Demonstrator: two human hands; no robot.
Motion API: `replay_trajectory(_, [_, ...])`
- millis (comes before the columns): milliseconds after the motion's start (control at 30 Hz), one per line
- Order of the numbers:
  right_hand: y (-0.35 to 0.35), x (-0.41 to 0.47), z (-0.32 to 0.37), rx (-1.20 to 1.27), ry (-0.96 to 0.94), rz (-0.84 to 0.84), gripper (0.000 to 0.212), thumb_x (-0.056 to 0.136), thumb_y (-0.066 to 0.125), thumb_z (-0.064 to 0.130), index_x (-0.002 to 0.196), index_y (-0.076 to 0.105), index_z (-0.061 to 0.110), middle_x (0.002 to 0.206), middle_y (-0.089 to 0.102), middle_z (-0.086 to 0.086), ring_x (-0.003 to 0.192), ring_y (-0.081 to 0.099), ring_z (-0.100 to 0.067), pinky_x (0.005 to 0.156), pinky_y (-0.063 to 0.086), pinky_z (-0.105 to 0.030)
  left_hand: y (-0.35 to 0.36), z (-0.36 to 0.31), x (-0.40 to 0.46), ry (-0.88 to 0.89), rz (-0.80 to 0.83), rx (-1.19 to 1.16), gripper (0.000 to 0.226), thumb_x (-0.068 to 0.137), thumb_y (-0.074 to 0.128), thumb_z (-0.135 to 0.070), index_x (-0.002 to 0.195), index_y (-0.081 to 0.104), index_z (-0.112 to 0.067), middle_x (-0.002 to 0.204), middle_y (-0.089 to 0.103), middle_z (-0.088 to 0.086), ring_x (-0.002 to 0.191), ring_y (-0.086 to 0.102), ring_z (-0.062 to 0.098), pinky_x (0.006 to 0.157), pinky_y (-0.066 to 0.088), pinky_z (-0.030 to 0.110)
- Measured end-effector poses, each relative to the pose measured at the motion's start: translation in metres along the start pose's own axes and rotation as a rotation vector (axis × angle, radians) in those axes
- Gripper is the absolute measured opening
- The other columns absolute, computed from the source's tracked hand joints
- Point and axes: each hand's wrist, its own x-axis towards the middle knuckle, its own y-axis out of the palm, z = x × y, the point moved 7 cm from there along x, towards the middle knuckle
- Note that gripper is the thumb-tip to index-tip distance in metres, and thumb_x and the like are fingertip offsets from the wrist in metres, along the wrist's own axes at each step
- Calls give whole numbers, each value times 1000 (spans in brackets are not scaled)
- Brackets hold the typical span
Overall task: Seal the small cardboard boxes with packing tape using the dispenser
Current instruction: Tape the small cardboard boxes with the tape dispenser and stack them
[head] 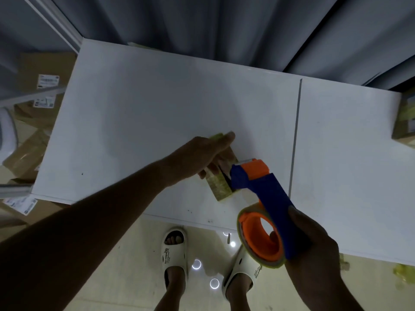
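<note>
Head view recorded a white rectangular tabletop [157,97] backed by grey curtains [202,23], with brown labelled cardboard cartons [42,72] stacked on the floor at left. On the tabletop near its front edge lay a small brown cardboard box [221,187] wrapped in yellowish tape. The blue and orange plastic tape dispenser [260,189] had its head against the box. The right hand [314,248] kept a curled grip around the dispenser's roll end. The left hand [199,158] held the box, fingers curved over it.

Small taped cardboard box [221,187] lies under blue-orange tape dispenser [260,198].
</note>
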Motion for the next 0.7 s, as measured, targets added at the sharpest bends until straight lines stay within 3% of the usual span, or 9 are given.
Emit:
replay_trajectory(100, [6, 3, 2, -129, -52, 47, 26, 76, 57, 32, 90, 78, 25, 93, 75, -10, 80, 69, -23, 60, 56, -28, -5, 6, 2, -110, 122, 10, 27, 86, 69, -48, 98, 75, -24, 87, 76, -10, 82, 68, 6, 68, 49, 26])
replay_trajectory(200, [13, 4, 5, -258, -101, 66, 23, 80, 56, 34, 89, 77, 28, 87, 74, -10, 78, 64, -30, 61, 51, -34, -16, 9, 7, -154, 70, 72, 5, 88, 75, -28, 92, 77, -28, 99, 76, 3, 86, 66, 8, 63, 52, 18])
replay_trajectory(267, [24, 4, 12, -338, -145, 66, 31, 79, 62, 52, 89, 75, 24, 84, 74, -7, 74, 66, -29, 57, 54, -29, -21, 5, 8, -160, 12, 101, 1, 86, 77, -26, 87, 77, -26, 91, 75, 6, 81, 64, 10, 56, 49, 15])
replay_trajectory(333, [32, 6, 14, -470, -188, 67, 67, 65, 63, 79, 89, 70, 17, 81, 74, -5, 68, 68, -23, 53, 55, -25, -30, 0, 10, -135, -62, 127, 5, 85, 78, -26, 81, 77, -25, 80, 74, -2, 77, 63, 8, 53, 46, 17])
replay_trajectory(367, [35, 8, 16, -503, -219, 54, 70, 64, 61, 80, 89, 68, 15, 79, 73, -3, 66, 68, -20, 52, 55, -23, -36, -3, 10, -126, -93, 128, 8, 84, 79, -26, 77, 76, -26, 74, 73, -8, 76, 63, 8, 53, 44, 19])
replay_trajectory(467, [44, 8, 20, -535, -267, 75, 43, 79, 64, 54, 84, 64, 11, 74, 72, -1, 60, 67, -14, 49, 51, -17, -51, -8, 13, -131, -139, 119, 13, 82, 80, -23, 72, 74, -28, 72, 72, -14, 79, 63, 6, 57, 42, 22])
replay_trajectory(533, [47, 7, 20, -543, -255, 94, 36, 77, 60, 47, 83, 64, 12, 74, 72, 1, 60, 67, -12, 49, 50, -15, -50, -9, 15, -136, -107, 152, 12, 81, 81, -23, 74, 75, -29, 73, 73, -16, 75, 64, 2, 57, 42, 20])
replay_trajectory(600, [46, 6, 17, -539, -238, 95, 34, 77, 60, 48, 83, 65, 15, 74, 73, 2, 59, 68, -11, 49, 49, -15, -55, -10, 17, -112, -131, 204, 8, 82, 80, -22, 78, 76, -28, 73, 72, -17, 69, 63, -4, 58, 44, 17])
replay_trajectory(700, [30, -3, 15, -566, -189, 53, 51, 69, 67, 71, 76, 66, 20, 67, 70, -6, 52, 65, -18, 48, 49, -21, -102, -8, 16, -26, -407, 247, 12, 84, 79, -19, 96, 78, -16, 85, 71, -10, 76, 60, -7, 70, 46, 14])
